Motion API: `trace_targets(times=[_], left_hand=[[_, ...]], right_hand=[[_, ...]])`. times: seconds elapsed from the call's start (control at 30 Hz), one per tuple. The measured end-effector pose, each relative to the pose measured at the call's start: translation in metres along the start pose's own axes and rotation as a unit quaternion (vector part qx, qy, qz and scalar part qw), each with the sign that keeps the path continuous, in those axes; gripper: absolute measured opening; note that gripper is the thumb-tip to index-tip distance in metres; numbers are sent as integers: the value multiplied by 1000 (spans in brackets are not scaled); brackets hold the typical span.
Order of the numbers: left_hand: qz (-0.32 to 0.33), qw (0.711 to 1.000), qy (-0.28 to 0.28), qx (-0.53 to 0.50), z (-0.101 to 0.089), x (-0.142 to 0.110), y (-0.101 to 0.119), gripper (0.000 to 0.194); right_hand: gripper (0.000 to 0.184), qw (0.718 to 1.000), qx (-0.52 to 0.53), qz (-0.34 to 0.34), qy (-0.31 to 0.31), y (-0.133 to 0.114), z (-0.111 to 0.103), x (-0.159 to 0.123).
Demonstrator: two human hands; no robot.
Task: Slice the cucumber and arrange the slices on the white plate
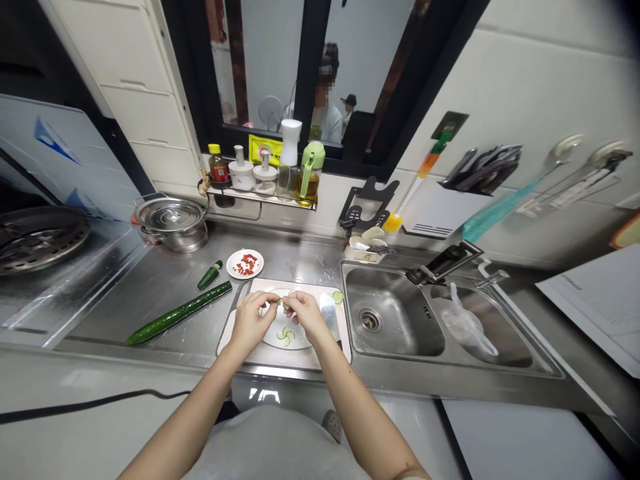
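My left hand [249, 320] and my right hand [306, 313] meet over a white plate [295, 340] on a pale cutting board [260, 357]. Both pinch a small pale-green cucumber slice [280, 303] between their fingertips. A few cucumber slices [286, 336] lie arranged on the plate below. A broad knife [329, 313] rests flat on the board just right of my right hand. One loose slice [338, 297] lies at the board's far right corner.
A long cucumber [179, 313] and a short cucumber end [209, 275] lie left of the board. A small dish of red pieces [245, 263] sits behind it. A steel pot [173, 223], a condiment shelf [263, 180] and a double sink [395, 320] surround the counter.
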State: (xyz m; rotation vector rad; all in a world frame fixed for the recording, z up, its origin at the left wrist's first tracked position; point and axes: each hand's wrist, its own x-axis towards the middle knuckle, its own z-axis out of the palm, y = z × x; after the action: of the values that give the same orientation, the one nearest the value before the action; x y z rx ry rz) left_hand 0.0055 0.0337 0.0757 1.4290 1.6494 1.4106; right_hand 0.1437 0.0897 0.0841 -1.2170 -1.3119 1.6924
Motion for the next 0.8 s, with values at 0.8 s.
trace_targets(times=[0.8], left_hand=[[-340,858,-102,-371,10,-19,-11,51]], right_hand=[[14,997,-43,-39,-57,16,-12,-5]])
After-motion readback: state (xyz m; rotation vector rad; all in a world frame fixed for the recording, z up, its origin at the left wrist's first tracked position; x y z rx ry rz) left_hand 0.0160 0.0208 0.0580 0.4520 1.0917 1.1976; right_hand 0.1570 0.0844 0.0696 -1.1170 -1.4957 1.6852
